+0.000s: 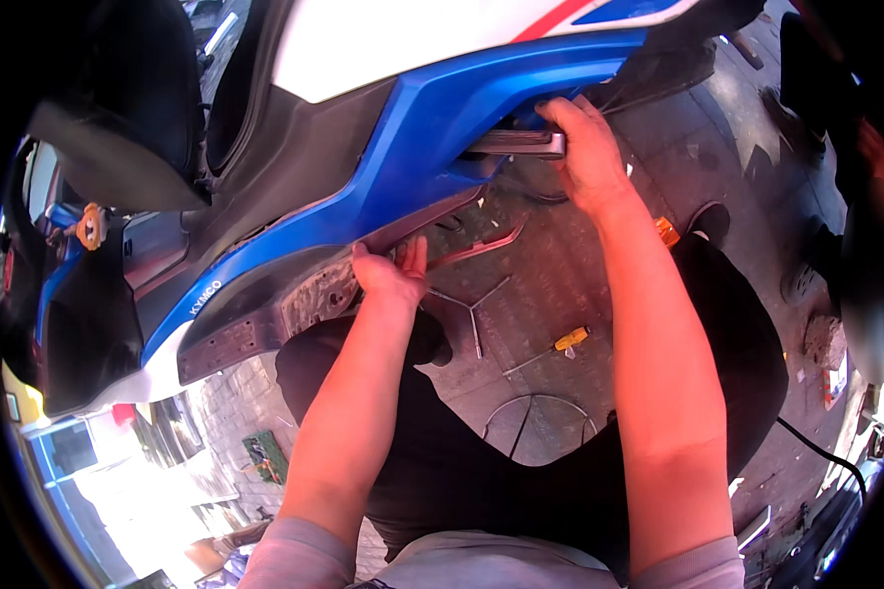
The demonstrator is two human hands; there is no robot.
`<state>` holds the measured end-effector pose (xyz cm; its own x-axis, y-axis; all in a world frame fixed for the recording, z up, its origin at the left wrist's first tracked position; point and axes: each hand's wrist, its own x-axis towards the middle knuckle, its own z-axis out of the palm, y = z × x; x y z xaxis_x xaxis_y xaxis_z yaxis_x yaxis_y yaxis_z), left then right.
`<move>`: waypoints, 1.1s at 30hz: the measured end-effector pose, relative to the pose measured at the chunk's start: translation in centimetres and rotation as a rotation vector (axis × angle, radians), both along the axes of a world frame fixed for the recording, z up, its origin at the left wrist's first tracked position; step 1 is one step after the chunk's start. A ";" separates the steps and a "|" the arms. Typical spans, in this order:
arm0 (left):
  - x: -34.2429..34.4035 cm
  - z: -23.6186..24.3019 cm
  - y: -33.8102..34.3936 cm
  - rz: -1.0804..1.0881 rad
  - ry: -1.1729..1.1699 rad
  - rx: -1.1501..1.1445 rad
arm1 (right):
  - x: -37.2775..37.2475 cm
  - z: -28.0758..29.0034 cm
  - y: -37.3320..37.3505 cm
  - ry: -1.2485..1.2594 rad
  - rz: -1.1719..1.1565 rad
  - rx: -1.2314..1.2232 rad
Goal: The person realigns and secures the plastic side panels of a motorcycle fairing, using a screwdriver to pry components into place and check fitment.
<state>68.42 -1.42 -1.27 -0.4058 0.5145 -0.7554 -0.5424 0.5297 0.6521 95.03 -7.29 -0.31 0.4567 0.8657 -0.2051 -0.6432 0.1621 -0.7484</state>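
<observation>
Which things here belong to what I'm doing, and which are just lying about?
Seemingly part of it:
scooter
blue panel, right hand at its edge
dark trim, left hand at it

Lying about, untouched:
screwdriver
Y-shaped tool
green object

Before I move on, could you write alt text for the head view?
Beside a scooter, a person's left hand is at the dark lower trim of its blue side panel, and the right hand is higher up, beside a jutting bar. A yellow-handled screwdriver and a three-armed metal tool lie on the ground between the person's legs.
</observation>
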 end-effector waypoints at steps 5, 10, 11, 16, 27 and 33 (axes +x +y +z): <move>-9.2 -1.7 0.7 0.193 -0.301 0.187 | -1.9 0.5 1.1 -0.039 0.061 -0.107; -8.5 -1.9 2.1 0.353 -0.340 0.253 | -3.5 2.7 0.5 0.026 0.024 -0.219; -8.0 -1.9 2.5 0.355 -0.337 0.253 | -3.1 2.8 0.7 -0.008 0.074 -0.235; -7.3 -2.5 3.3 0.302 -0.358 0.335 | -2.1 2.0 2.1 0.140 0.048 -0.114; -6.0 -1.6 3.9 0.431 -0.165 0.253 | -3.9 3.2 0.2 0.276 0.124 0.188; -5.8 -1.4 4.5 0.485 0.006 0.091 | -4.9 3.4 0.7 0.107 0.146 0.062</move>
